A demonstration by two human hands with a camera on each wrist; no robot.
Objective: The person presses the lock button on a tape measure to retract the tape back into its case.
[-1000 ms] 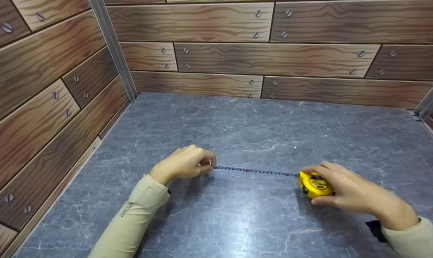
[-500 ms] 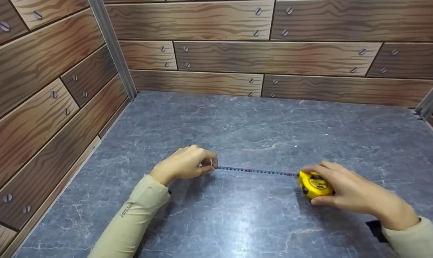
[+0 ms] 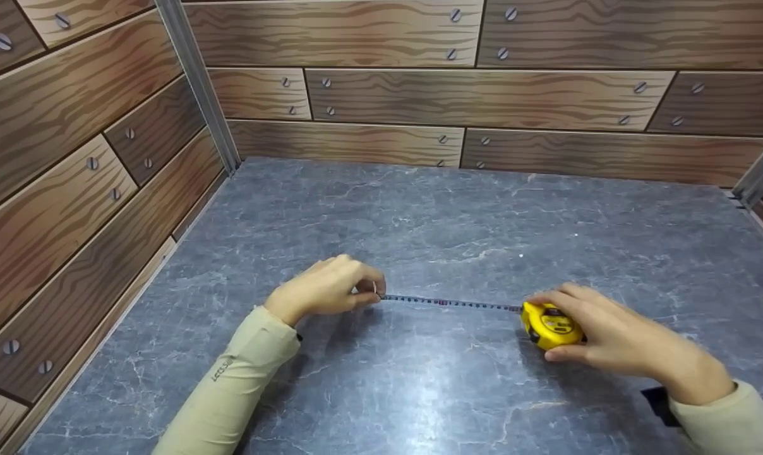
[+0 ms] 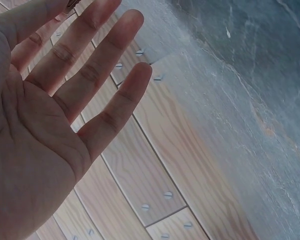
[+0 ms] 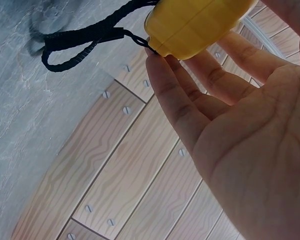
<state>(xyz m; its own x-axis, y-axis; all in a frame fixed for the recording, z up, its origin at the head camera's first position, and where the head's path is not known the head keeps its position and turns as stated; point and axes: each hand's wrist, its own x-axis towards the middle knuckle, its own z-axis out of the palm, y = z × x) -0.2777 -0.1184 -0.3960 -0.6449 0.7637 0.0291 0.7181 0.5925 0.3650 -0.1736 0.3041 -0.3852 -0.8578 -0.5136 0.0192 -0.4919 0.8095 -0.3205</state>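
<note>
A yellow and black tape measure (image 3: 553, 325) sits in my right hand (image 3: 634, 341), fingers over its far side and thumb on the near side. Its blade (image 3: 448, 303), printed with dark and red marks, runs out leftward in a nearly straight line. At the blade's end, my left hand (image 3: 328, 284) pinches the tip between thumb and forefinger. The left wrist view shows the other fingers (image 4: 112, 110) of that hand spread out and touching nothing. In the right wrist view the yellow case (image 5: 195, 25) rests against the fingertips, and a black wrist strap (image 5: 85, 37) hangs from it.
Beneath both hands lies a grey-blue marbled tabletop (image 3: 394, 221). Wood-patterned panels rise at the back (image 3: 381, 95) and on the left (image 3: 72, 208), with a grey metal post (image 3: 198, 88) in the corner between them.
The tape measure and right hand have shifted slightly left, while the left hand has edged slightly right. The visible blade is a little shorter. The head view has tilted down a touch.
</note>
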